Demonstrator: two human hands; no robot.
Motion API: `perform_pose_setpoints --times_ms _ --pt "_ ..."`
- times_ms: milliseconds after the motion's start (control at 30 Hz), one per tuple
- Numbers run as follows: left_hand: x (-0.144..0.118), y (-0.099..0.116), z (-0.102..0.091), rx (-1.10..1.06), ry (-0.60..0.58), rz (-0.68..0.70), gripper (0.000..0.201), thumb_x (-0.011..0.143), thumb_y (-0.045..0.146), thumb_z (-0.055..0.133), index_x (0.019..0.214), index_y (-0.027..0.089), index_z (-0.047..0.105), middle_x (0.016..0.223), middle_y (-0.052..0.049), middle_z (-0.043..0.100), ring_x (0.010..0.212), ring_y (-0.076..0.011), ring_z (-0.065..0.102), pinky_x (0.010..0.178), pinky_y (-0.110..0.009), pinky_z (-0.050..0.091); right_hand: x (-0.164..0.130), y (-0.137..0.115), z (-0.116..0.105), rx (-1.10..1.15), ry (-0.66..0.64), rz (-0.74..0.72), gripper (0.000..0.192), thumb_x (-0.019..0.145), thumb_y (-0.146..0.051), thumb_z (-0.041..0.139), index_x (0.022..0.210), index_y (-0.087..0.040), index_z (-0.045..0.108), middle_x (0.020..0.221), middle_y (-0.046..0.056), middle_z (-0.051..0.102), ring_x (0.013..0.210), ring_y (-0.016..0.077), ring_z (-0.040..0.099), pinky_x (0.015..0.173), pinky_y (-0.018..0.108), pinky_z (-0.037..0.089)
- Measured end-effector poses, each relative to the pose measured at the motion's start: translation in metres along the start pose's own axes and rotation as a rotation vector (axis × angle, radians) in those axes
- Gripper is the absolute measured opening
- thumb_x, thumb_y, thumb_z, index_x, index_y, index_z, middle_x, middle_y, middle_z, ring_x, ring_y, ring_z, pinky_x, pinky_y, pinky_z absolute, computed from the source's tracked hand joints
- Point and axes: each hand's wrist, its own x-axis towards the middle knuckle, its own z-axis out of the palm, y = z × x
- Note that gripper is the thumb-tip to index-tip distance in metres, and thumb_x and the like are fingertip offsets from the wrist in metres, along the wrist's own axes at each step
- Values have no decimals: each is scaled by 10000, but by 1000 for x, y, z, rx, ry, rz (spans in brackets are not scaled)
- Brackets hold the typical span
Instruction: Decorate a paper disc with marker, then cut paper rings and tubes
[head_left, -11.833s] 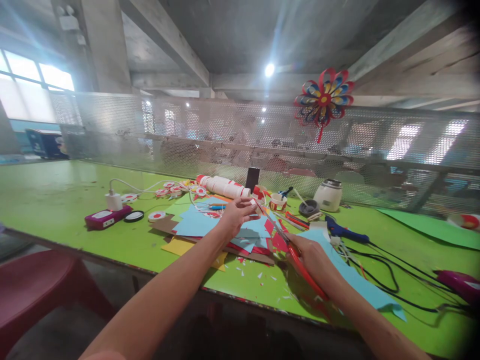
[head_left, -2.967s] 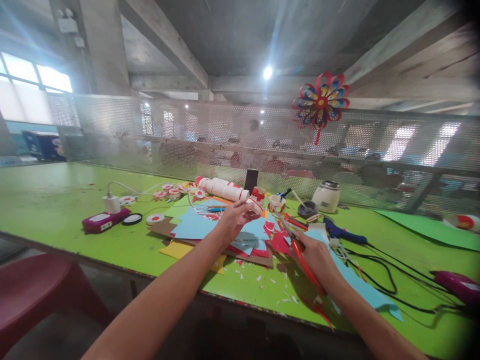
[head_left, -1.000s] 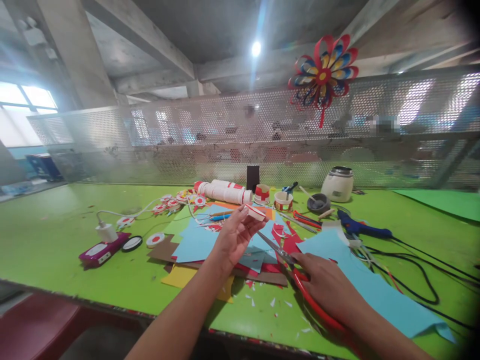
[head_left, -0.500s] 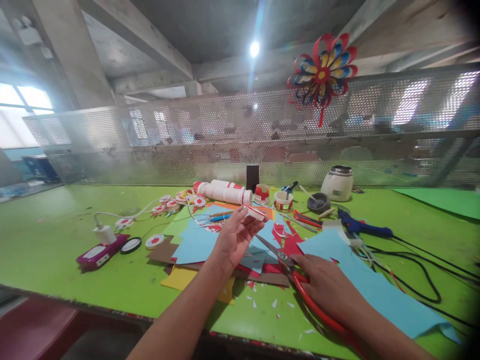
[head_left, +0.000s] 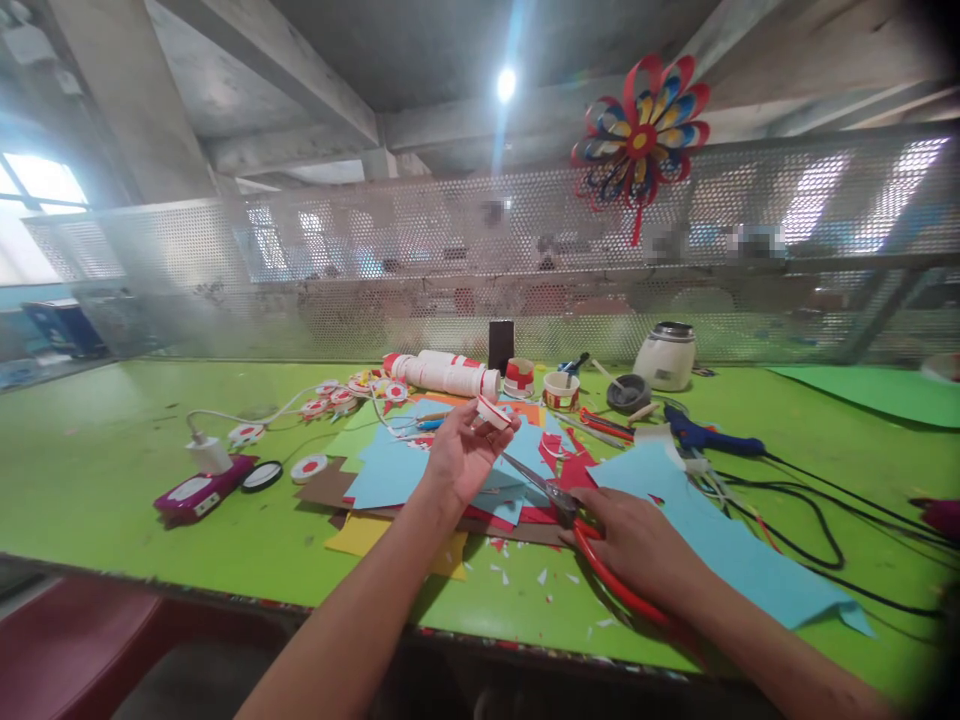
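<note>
My left hand (head_left: 459, 452) is raised over the middle of the paper pile, its fingers closed on a small white piece with a red edge (head_left: 493, 412), which looks like a shallow paper ring or cup rim. My right hand (head_left: 626, 535) grips a pair of large scissors (head_left: 553, 492) by the red handles. The blades point up and left towards my left palm, just below the piece and apart from it. Light blue paper (head_left: 394, 475) lies beneath both hands, with red and brown sheets under it.
White paper tubes (head_left: 450, 375), small tubs (head_left: 561, 390) and a white jar (head_left: 666, 355) stand at the back. A blue glue gun (head_left: 709, 437) with black cords lies right. On the left is a purple power strip (head_left: 206, 490). Paper scraps (head_left: 541, 577) dot the green table's front.
The white and red piece has turned in my left fingers and shows a more curved rim. My right hand and scissors have shifted slightly left; the whole view has also moved a little.
</note>
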Motion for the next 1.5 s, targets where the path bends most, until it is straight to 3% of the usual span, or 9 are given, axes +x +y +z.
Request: perform_pose_setpoints --times_ms 133,267,433,567,700,833,1000,1367,1500 --pt "-1 -2 -2 107 -95 89 252 695 243 697 901 123 617 784 -70 676 815 -210 685 779 -311 520 0 1 0 6 26 -17 396 881 -481 473 1086 -177 623 954 117 682 876 268 627 743 332 414" --pt "-3 0 -2 202 -194 138 328 720 224 667 1032 128 632 830 -62 677 777 -167 663 728 -275 496 0 0 -3 65 34 -8 402 851 -462 520 1101 -170 638 970 118 692 883 268 631 736 324 418" --pt "-3 2 0 301 -178 140 514 679 212 690 1180 153 593 881 -77 675 730 -171 641 647 -276 461 1 -2 -6 100 47 12 422 833 -422 543 1160 -171 637 1100 128 687 991 281 620 793 337 436" --pt "-4 -2 3 424 -156 278 548 611 215 764 1133 151 608 820 -47 655 695 -153 607 600 -259 439 11 2 -11 134 20 53 380 799 -418 591 1106 -212 682 1036 73 726 928 252 652 750 311 463" --pt "-4 -5 3 620 -163 464 385 662 324 744 989 140 658 772 -42 653 679 -144 573 576 -247 422 29 10 -21 157 -24 101 382 802 -467 589 1026 -190 725 816 29 745 738 196 670 620 255 465" --pt "-4 -11 -1 890 -201 585 397 622 309 785 979 166 684 898 -68 683 784 -178 602 649 -246 436 45 18 -26 73 17 103 383 814 -418 573 1062 -163 716 884 73 743 787 213 668 651 268 458" --pt "-4 -23 -6 984 -308 643 643 540 237 839 1145 215 623 964 -83 684 906 -228 619 700 -249 441 58 19 -17 -55 91 32 348 795 -316 554 1086 -186 693 1021 109 724 920 254 649 728 292 428" --pt "-2 -27 -10 1276 -389 787 544 679 311 748 1188 187 599 1125 -106 655 998 -238 604 853 -324 468 63 22 4 -151 100 -59 308 828 -324 518 1072 -178 636 1000 106 714 901 232 636 702 272 391" --pt "-1 -28 -10 1408 -379 820 555 716 359 712 1205 149 556 1161 -120 637 965 -210 613 793 -304 496 63 23 6 -177 109 -35 332 827 -359 514 1085 -185 628 990 126 710 893 266 637 677 297 391"
